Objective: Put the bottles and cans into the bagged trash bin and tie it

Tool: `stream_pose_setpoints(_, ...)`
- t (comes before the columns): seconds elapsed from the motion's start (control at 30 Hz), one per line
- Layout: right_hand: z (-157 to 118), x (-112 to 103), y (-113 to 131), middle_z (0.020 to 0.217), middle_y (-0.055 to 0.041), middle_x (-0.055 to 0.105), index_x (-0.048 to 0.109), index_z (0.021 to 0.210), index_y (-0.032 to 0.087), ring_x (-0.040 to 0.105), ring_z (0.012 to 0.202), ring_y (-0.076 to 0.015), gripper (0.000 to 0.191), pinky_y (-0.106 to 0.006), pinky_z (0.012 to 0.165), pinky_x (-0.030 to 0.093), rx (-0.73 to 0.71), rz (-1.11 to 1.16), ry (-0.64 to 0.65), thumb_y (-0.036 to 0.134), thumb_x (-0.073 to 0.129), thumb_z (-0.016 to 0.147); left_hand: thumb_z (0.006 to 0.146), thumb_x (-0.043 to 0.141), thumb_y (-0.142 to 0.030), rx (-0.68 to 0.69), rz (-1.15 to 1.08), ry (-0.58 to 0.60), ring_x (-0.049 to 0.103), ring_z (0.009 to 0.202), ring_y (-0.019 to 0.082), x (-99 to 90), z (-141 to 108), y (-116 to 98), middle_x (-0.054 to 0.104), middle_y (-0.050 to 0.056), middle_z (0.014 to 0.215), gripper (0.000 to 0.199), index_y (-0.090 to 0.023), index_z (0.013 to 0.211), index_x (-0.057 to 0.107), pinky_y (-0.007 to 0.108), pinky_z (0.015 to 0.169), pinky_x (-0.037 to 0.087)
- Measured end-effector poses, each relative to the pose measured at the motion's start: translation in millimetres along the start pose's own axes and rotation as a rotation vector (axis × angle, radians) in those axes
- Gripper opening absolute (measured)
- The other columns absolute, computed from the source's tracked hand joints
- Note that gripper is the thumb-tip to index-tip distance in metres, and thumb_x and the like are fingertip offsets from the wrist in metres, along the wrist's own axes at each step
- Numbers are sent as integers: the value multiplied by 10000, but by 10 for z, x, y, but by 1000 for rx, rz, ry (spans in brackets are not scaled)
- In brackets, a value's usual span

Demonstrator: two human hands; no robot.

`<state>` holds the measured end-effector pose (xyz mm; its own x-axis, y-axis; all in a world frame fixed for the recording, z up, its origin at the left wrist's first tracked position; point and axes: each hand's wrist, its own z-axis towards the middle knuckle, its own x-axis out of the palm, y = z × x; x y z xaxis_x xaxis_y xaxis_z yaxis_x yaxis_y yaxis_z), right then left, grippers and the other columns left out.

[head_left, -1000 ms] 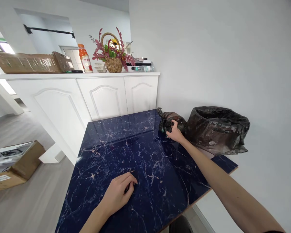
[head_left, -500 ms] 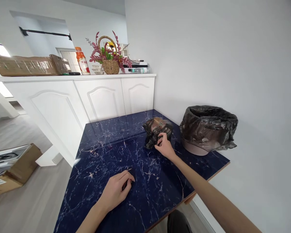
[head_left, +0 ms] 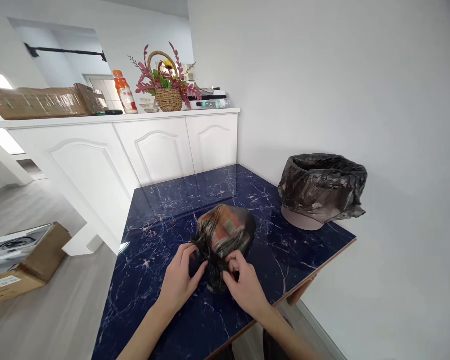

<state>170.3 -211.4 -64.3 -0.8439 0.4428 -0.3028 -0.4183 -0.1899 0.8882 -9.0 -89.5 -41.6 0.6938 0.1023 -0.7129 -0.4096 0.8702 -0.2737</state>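
A black plastic bag [head_left: 228, 235] with something inside lies tied on the blue marbled table, close in front of me. Orange, red and pale patches show through its thin film; what it contains I cannot make out. My right hand [head_left: 245, 286] is closed, with thumb and fingers pinching the gathered, knotted part of the bag on its near side. On the left side of that knot is my left hand [head_left: 180, 275], its thumb and fingers apart, the tips touching the black film.
At the right, by the wall, stands a pale bin [head_left: 302, 220] lined with a black bag. Behind the table [head_left: 153, 300] is a white cabinet [head_left: 161, 150] bearing a flower basket [head_left: 168, 100], an orange-capped bottle [head_left: 125, 94] and a carton [head_left: 37, 102]. An open cardboard box [head_left: 26, 265] sits on the floor.
The tied bag has come nearer to me and to the left, with my right hand on it. My left hand has gone from resting on the table to the bag's knot, its fingers opening.
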Motion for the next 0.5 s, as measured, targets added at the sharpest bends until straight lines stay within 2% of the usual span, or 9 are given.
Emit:
stream_pose_setpoints(0.1, -122, 40, 111, 687, 72, 437, 476, 897, 263, 457, 591, -144, 96, -258, 580, 334, -21, -23, 45, 240, 542, 963, 1027, 577, -268, 66, 39, 5, 700, 878, 235, -5, -40, 62, 690, 69, 994, 71, -219, 1070, 606, 310, 728, 562)
stream_pose_setpoints(0.2, -181, 9, 151, 716, 47, 472, 444, 829, 256, 465, 630, -150, 185, -275, 615, 329, -34, -55, 36, 251, 517, 999, 1021, 552, -263, 47, 12, -21, 658, 744, 212, -24, -51, 83, 678, 41, 844, 138, -226, 897, 601, 295, 663, 507)
stream_pose_setpoints(0.27, -197, -56, 146, 747, 28, 486, 436, 806, 250, 476, 667, -159, 235, -286, 641, 332, -36, -83, -5, 282, 496, 1031, 997, 569, -284, -69, -82, -42, 644, 722, 198, -36, -36, 69, 680, 30, 825, 146, -227, 872, 617, 287, 663, 488)
stream_pose_setpoints(0.4, -212, -258, 56, 786, 11, 516, 498, 811, 241, 514, 718, -169, 260, -288, 670, 366, -36, -158, -165, 339, 519, 1050, 925, 628, -342, -409, -296, -118, 604, 677, 176, -55, 26, 66, 660, -5, 769, 152, -231, 820, 635, 270, 653, 468)
stream_pose_setpoints(0.5, -227, -413, -70, 769, 12, 536, 543, 816, 239, 537, 718, -176, 259, -290, 682, 408, 15, -176, -298, 363, 549, 1044, 966, 578, -414, -527, -348, -174, 599, 655, 168, -71, 63, 138, 651, -10, 740, 248, -226, 806, 595, 255, 621, 470)
